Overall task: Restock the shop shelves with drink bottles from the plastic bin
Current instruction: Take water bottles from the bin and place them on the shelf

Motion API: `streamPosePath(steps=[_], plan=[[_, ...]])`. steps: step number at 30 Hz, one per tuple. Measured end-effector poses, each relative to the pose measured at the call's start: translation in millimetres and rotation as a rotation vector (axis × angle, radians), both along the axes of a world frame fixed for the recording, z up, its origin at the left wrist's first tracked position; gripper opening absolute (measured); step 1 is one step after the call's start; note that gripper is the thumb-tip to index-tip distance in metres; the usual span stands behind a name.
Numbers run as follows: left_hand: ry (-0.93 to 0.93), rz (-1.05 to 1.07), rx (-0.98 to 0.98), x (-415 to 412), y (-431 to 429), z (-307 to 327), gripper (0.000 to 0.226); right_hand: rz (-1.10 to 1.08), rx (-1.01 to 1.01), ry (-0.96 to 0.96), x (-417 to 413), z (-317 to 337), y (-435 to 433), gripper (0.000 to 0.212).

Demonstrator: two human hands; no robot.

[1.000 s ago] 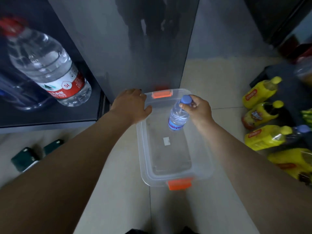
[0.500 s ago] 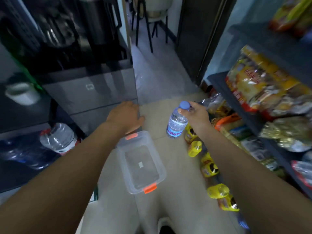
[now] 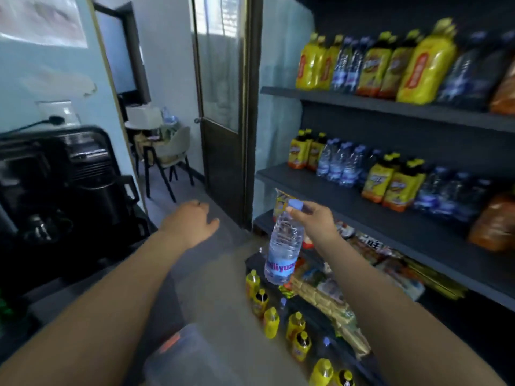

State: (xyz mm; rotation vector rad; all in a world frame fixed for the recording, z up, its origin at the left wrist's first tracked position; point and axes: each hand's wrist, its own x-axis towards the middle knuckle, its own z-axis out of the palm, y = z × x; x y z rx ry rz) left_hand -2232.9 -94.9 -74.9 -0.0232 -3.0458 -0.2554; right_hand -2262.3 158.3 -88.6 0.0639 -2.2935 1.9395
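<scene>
From my feed the water bottle (image 3: 284, 243) reads as clear, ribbed plastic with a smooth blue cap (image 3: 296, 204), and the bin (image 3: 195, 360) as cloudy translucent plastic. The shelves (image 3: 348, 196) look matt dark grey, while the yellow bottles (image 3: 271, 321) on the floor (image 3: 223, 302) shine like glossy plastic.

Two bare arms of one person, seen from a camera worn on the head.

The left forearm (image 3: 111, 302) and the right forearm (image 3: 390, 302) show uncovered skin from the lower corners of the view up to the wrists. The wide lens makes them look broad near the camera and narrow further off. The left hand (image 3: 192, 222) and the right hand (image 3: 316, 218) are bare as well. A small dark spot sits on one left finger, too blurred to tell whether it is a ring.
</scene>
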Motion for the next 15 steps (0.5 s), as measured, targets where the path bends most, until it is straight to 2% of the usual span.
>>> streamPosePath(steps=[8,12,15], plan=[[0.099,-0.118,0.008,-14.8,69.7,50.7,0.050,-0.221,-0.058,0.070,41.8,54.5,80.5,0.035],[0.131,-0.198,0.017,-26.4,117.3,59.5,0.051,-0.295,-0.080,0.086,50.6,68.4,120.3,0.036],[0.166,-0.271,0.021,-41.0,156.0,61.4,0.048,-0.329,-0.063,0.093,45.3,71.7,152.0,0.026]])
